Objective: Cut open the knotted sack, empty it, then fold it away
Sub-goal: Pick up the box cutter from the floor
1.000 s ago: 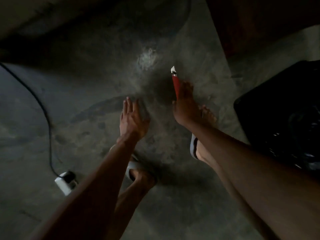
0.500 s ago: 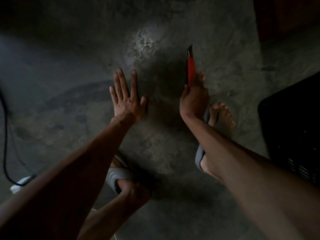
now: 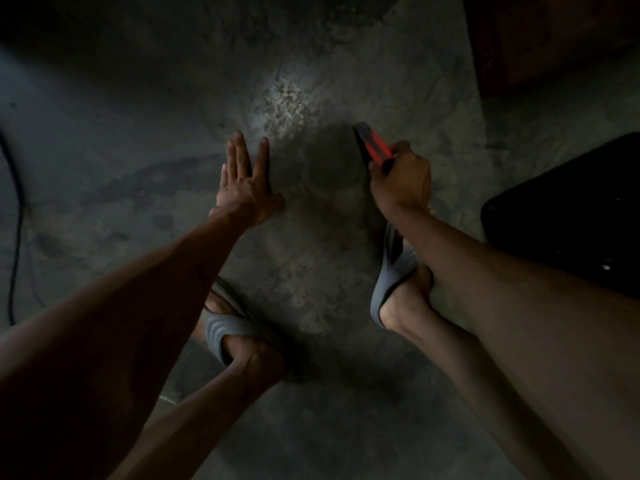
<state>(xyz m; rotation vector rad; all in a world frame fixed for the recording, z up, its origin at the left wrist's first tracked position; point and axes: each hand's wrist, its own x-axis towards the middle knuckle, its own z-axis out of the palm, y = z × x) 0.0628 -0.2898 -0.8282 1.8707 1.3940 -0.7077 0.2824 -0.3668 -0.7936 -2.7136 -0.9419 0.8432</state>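
Note:
My right hand (image 3: pixel 401 180) grips a red utility knife (image 3: pixel 375 147), whose dark tip points up and to the left above the floor. My left hand (image 3: pixel 244 181) is stretched out flat with straight, spread fingers and holds nothing. Both hands hover over a dim concrete floor (image 3: pixel 311 258). No sack shows in this view.
A dark black container (image 3: pixel 568 216) stands at the right. A black cable (image 3: pixel 15 230) runs down the left edge. My two feet in grey slippers (image 3: pixel 391 278) stand on the floor below my hands. A dark reddish-brown object (image 3: pixel 554 36) fills the top right corner.
My right hand has curled tighter round the knife and tilted it, so the blade now leans left instead of pointing straight up. The view has drifted; the white plug at the left has left the frame.

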